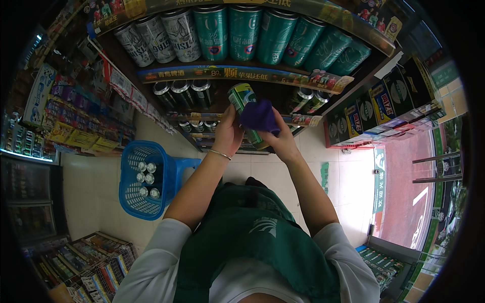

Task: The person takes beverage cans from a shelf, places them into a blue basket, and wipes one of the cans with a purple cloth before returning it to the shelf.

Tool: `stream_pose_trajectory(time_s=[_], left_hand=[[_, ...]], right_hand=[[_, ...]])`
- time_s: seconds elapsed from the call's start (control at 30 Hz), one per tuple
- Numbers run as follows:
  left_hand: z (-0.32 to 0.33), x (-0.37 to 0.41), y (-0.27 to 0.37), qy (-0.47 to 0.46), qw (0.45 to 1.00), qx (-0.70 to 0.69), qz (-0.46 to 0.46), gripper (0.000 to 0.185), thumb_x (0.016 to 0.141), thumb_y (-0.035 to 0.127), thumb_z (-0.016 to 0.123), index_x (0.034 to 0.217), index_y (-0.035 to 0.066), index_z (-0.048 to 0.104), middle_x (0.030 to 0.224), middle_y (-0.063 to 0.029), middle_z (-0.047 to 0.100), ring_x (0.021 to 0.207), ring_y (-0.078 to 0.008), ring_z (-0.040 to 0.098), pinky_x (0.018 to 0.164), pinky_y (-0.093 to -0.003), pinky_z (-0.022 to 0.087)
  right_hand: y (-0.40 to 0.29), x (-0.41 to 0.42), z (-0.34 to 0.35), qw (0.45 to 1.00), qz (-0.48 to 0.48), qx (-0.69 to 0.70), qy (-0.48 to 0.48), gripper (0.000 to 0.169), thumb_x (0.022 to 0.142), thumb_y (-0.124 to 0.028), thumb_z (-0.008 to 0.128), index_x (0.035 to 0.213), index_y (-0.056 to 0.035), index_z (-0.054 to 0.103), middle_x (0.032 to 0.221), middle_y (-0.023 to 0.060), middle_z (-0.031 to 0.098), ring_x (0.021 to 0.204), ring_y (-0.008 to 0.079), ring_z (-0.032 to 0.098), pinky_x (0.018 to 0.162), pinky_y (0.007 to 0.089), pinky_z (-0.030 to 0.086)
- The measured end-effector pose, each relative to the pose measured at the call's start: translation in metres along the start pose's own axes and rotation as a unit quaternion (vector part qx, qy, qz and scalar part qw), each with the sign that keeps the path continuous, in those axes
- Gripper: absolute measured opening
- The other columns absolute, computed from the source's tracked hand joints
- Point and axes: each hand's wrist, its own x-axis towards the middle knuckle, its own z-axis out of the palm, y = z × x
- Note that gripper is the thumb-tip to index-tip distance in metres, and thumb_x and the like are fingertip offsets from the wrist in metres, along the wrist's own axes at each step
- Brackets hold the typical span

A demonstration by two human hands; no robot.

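A tall green and yellow drink can (242, 94) is tilted in front of the shelves, gripped along its side by my left hand (229, 130). My right hand (281, 138) presses a purple cloth (259, 116) over the can's middle. The cloth hides much of the can, while both its ends show. Just beyond my hands, a shelf (242, 75) with a price strip carries white cans (182, 36) and teal cans (244, 34). On the tier below, dark cans (181, 92) stand at the left and cans with green and red markings (310, 99) at the right.
At my left, a blue plastic basket (161, 159) holding several cans (147, 178) sits by a blue stool (185, 163). Hanging snack packets (81, 113) line the left side. Stacked drink cartons (382, 100) stand at the right, near a doorway to the street. A wire rack (94, 261) is behind left.
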Motion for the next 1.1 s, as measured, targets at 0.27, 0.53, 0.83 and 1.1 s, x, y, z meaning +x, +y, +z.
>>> stream_pose_trajectory(time_s=[0.27,0.53,0.83,1.1], left_hand=[[-0.014,-0.002,-0.001,-0.178,0.953,-0.187,-0.158,0.073,0.098,0.064,0.038,0.140,0.005,0.047,0.139,-0.0133,0.054,0.131,-0.0286,0.049,0.112,-0.0459,0.038],[-0.001,-0.011,-0.024,-0.043,0.998,-0.034,-0.013,0.058,0.104,0.053,0.035,0.149,0.017,0.036,0.146,-0.0089,0.047,0.132,-0.0268,0.049,0.110,-0.0438,0.042],[-0.006,-0.012,0.005,0.016,0.998,-0.050,-0.043,0.054,0.105,0.049,0.035,0.143,0.012,0.045,0.139,-0.0065,0.054,0.128,-0.0227,0.053,0.107,-0.0394,0.043],[-0.005,-0.014,0.013,-0.046,0.994,-0.039,-0.094,0.060,0.100,0.055,0.045,0.133,0.005,0.052,0.126,-0.0126,0.061,0.115,-0.0263,0.060,0.101,-0.0407,0.048]], right_hand=[[-0.016,-0.022,0.033,0.904,-0.270,-0.330,-0.042,0.074,0.080,-0.024,0.068,0.147,-0.0073,0.041,0.157,0.0191,0.027,0.146,0.0408,0.024,0.117,0.0545,0.022],[-0.022,0.029,0.045,0.863,-0.254,-0.437,0.005,0.060,0.087,-0.027,0.066,0.142,-0.0110,0.049,0.152,0.0110,0.040,0.144,0.0425,0.026,0.114,0.0594,0.025],[-0.005,0.025,0.028,0.974,-0.166,-0.141,-0.056,0.058,0.098,-0.011,0.048,0.154,-0.0087,0.030,0.162,0.0157,0.020,0.148,0.0336,0.024,0.116,0.0376,0.026],[-0.011,-0.009,0.023,0.944,-0.202,-0.240,-0.103,0.062,0.088,-0.008,0.054,0.148,-0.0058,0.039,0.160,0.0142,0.025,0.148,0.0375,0.022,0.119,0.0459,0.020]])
